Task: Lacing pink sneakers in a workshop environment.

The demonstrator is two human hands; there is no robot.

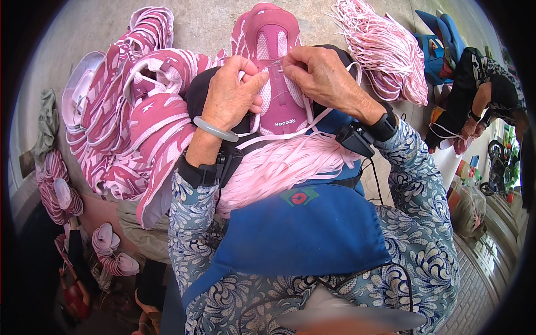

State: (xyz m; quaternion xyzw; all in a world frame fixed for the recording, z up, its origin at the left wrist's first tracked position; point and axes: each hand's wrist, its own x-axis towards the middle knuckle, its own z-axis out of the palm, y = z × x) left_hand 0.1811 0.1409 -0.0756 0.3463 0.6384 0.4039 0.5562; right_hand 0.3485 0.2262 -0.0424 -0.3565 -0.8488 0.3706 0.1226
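A pink shoe upper point(282, 111) with pale mesh panels lies across my knees, its toe end nearest me. My left hand point(229, 95) is closed at the left edge of its lacing, thumb and forefinger pinched on a pale shoelace point(301, 133). On the opposite edge my right hand point(326, 72) pinches as well, fingers curled at the eyelets. Thin lace strands cross the tongue between both hands, and a longer length trails below them. What sits inside each pinch is mostly covered by the fingers. Loose pale pink laces point(279, 167) fill my lap, above a blue apron point(301, 234).
A large stack of pink shoe uppers point(162, 125) leans close to my left arm. Beyond my right hand a thick bundle of pale pink laces point(385, 53) lies on the concrete floor point(206, 22). Another person point(486, 84) works at the far right. More stacked uppers point(114, 248) stand lower left.
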